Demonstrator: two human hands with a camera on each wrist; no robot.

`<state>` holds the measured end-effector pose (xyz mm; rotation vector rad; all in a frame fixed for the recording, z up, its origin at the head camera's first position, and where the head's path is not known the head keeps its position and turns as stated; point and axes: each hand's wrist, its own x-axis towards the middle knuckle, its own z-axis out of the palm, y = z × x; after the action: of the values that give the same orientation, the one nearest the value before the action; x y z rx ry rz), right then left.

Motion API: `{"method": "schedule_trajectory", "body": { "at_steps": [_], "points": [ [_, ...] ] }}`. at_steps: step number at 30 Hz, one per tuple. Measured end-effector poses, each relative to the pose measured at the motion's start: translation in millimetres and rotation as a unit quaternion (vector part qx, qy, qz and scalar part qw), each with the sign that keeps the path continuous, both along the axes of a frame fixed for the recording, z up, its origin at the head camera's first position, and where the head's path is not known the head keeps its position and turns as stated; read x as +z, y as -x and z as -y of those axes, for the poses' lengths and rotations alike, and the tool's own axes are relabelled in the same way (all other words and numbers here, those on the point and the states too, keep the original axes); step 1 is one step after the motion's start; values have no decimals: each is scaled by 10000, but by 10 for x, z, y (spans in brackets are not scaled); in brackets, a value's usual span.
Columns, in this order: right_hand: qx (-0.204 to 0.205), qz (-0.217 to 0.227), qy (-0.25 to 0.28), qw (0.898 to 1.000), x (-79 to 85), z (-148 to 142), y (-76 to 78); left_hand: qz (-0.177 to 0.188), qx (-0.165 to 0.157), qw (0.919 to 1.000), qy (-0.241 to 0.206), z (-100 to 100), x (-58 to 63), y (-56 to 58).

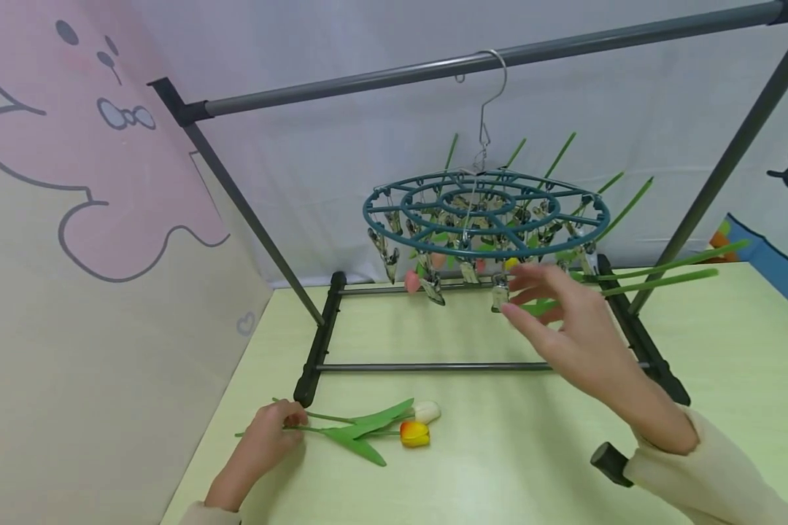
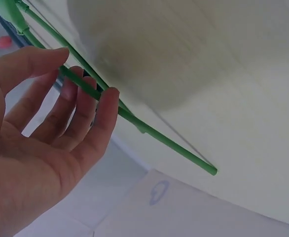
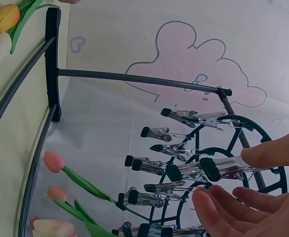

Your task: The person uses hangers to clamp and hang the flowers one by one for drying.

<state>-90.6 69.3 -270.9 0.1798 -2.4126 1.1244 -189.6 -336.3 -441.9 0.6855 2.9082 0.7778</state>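
Note:
My left hand [image 1: 272, 432] is low on the table at left, its thumb and fingers around the green stem [image 2: 169, 143] of a yellow tulip [image 1: 414, 434]. Beside it lies a white tulip [image 1: 427, 412], its stem close to the same fingers. My right hand [image 1: 574, 332] is raised with thumb and fingers spread apart around a metal clip [image 3: 228, 168]; the thumb tip is right at the clip. That clip hangs from a round teal clip hanger [image 1: 486, 251]. Several tulips, such as a pink one [image 3: 54, 161], hang heads down beneath the hanger, stems pointing up.
The hanger's hook [image 1: 495, 80] loops over the top bar [image 1: 368, 84] of a dark metal rack. The rack's base bar [image 1: 433, 367] runs across the pale table [image 1: 499, 452]. A dark cylindrical piece [image 1: 611, 464] shows at the right sleeve. A patterned curtain hangs behind.

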Motion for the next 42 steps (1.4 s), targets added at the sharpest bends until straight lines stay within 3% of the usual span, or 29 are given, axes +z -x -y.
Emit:
{"method": "schedule_trajectory", "body": {
  "at_steps": [10, 18, 22, 29, 42],
  "points": [
    [84, 285, 361, 9989, 38, 5, 97, -197, 75, 9995, -238, 10, -20, -17],
    [91, 356, 258, 9990, 96, 15, 152, -130, 169, 9995, -251, 11, 20, -41],
    [157, 394, 290, 9987, 100, 3, 159, -154, 43, 9995, -282, 13, 56, -53],
    [195, 482, 219, 9984, 97, -43, 144, -518, -375, 9973, -358, 7, 126, -65],
    [188, 575, 64, 9981, 89, -70, 125, -985, -437, 9929, -508, -4, 202, -86]
  ]
}}
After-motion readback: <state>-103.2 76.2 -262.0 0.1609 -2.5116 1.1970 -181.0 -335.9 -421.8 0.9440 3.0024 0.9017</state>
